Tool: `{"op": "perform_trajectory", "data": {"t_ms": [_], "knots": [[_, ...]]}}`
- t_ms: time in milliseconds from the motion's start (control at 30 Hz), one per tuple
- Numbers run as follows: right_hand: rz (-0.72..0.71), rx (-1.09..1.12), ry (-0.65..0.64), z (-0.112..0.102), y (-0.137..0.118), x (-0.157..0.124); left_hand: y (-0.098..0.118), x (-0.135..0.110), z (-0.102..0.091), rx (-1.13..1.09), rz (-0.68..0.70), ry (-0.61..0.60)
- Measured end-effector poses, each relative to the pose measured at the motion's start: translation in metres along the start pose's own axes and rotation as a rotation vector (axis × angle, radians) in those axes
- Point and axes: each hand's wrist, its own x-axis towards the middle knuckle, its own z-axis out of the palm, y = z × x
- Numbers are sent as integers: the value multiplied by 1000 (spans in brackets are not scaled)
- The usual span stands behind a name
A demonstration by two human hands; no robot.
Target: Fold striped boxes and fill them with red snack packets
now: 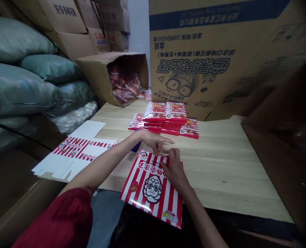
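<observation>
A red-and-white striped carton (149, 203), printed with a cartoon face and fries, lies tilted at the table's near edge, partly overhanging it. My right hand (175, 168) is bent over its far right part, thumb on the printed face and fingers at the far edge. At that same far edge is my left hand (154, 140), its index finger stretched to the right and its other fingers bent down toward the carton. Whether those bent fingers touch the carton is hard to see. A dark blue object (136, 146) shows partly behind my left wrist.
Small red-and-white packs (165, 115) are stacked beyond my hands. Flat unfolded cartons (90, 151) lie at left. An opened cardboard box (98, 72) holds wrapped pieces (125, 86). A large cardboard box (194, 44) stands behind; full sacks (15, 89) are piled left.
</observation>
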Motion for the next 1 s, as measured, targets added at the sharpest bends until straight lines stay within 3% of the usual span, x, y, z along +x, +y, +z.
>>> {"op": "perform_trajectory", "data": {"t_ms": [67,167,233,333,367,400,500,567,800,1000], "knots": [[-14,6,2,0,1,1,1,14,-2,9,-45,-120],[-18,-11,-20,-1,3,1,-2,26,-8,-7,-61,-137],[-41,-25,-35,-1,3,1,-7,34,-13,-70,-35,31],[-84,-23,-66,-1,3,2,-17,45,-19,-207,73,405],[-89,-20,-79,-1,3,2,-20,49,-20,-224,86,437],[-91,-22,-93,-1,3,2,-23,52,-22,-217,74,394],[-96,-64,-116,-1,2,1,-27,60,-23,-123,-32,70],[-103,-100,-125,-1,0,1,-30,63,-23,-69,-35,-40],[-117,-129,-111,-3,-4,2,-54,57,-25,-44,149,156],[-116,-123,-122,-3,-1,3,-59,23,-11,35,241,83]]}}
